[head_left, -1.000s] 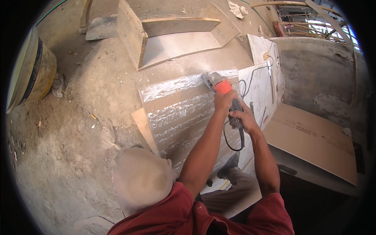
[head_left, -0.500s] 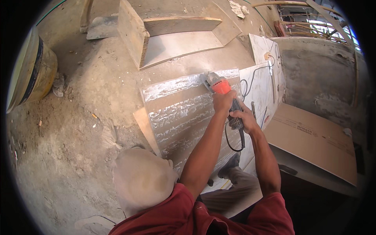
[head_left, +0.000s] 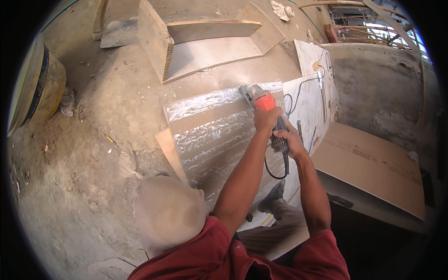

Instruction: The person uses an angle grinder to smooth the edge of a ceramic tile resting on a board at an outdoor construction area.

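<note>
Both my hands hold an orange angle grinder [head_left: 259, 99]. My left hand [head_left: 267, 119] grips its body just behind the head. My right hand [head_left: 290, 141] is closed on the dark rear handle. The grinder's disc end sits at the far right corner of a large grey tile [head_left: 210, 140] lying on the floor, its face covered in ridged wavy lines. A black cable [head_left: 276, 173] loops down from the handle. My cap [head_left: 168, 212] and red shirt [head_left: 219, 254] fill the lower part of the view.
A yellow bucket [head_left: 38, 84] stands at the left. A wooden box form [head_left: 186, 46] lies beyond the tile. White marbled slabs [head_left: 311, 88] and a cardboard sheet [head_left: 373, 163] lie at the right, by a concrete wall [head_left: 373, 93]. My shoe [head_left: 273, 197] rests beside the tile.
Hands and grinder stay at the tile's far right corner, shifted only very slightly.
</note>
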### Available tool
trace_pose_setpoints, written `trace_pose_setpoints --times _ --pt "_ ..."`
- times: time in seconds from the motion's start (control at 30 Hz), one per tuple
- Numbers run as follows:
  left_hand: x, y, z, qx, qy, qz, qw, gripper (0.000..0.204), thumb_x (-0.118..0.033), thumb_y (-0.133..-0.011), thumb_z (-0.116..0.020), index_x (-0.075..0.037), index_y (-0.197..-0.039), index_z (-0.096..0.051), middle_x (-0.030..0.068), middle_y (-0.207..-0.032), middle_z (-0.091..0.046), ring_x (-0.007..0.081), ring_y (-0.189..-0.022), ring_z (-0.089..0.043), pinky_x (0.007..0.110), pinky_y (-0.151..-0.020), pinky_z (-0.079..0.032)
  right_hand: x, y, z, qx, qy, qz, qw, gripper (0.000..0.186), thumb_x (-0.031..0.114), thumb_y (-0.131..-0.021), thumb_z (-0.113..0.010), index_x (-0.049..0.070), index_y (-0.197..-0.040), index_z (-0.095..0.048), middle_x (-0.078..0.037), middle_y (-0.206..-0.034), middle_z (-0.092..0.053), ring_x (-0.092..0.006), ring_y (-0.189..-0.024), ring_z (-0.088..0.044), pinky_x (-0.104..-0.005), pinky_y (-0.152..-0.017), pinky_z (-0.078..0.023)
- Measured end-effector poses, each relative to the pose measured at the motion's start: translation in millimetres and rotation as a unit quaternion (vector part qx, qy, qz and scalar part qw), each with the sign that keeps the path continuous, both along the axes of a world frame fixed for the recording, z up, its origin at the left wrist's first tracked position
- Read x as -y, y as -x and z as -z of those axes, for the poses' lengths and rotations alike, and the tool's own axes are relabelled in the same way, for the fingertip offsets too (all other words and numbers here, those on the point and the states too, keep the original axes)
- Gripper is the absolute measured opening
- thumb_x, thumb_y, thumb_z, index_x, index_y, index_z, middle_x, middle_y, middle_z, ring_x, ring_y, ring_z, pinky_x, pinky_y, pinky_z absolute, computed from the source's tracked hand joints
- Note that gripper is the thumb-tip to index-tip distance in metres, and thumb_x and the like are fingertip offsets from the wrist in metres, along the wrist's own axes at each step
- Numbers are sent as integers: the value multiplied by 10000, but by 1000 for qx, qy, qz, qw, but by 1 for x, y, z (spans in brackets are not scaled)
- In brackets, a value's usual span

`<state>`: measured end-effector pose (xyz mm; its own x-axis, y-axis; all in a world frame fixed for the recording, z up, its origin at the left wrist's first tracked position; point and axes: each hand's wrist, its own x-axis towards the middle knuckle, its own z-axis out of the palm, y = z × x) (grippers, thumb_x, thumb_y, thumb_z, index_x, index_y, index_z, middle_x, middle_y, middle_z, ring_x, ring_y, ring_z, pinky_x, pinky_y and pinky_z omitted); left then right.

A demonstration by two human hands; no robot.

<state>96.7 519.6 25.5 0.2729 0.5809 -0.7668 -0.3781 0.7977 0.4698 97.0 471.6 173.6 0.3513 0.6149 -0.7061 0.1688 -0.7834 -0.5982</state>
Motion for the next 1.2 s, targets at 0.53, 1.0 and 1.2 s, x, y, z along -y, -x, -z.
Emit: trace_pose_setpoints --times 0.53,1.0,1.2 --pt "2 35 -24 186 0 -50 981 249 -180 -751 -752 17 -883 -678 73 -815 -664 159 -675 -642 325 -591 -496 3 1 -3 91 -30 -77 992 874 102 -768 -675 99 -1549 -283 -77 -1011 -626 -183 -823 -625 -314 -707 -519" --pt "9 31 -11 436 62 -171 881 326 -305 -884 -663 -55 -1078 -584 63 -852 -633 175 -691 -655 331 -624 -569 -33 46 -33 333 110 -299 887 973 232 -691 -709 110 -1548 -266 -247 -869 -683 -344 -790 -695 -385 -757 -531" --pt "16 28 -7 449 72 -177 873 298 -309 -897 -647 -67 -1062 -590 61 -844 -635 174 -681 -655 326 -616 -567 -30 39 -26 370 120 -341 856 991 268 -669 -707 116 -1545 -271 -276 -924 -686 -401 -850 -687 -426 -787 -530"
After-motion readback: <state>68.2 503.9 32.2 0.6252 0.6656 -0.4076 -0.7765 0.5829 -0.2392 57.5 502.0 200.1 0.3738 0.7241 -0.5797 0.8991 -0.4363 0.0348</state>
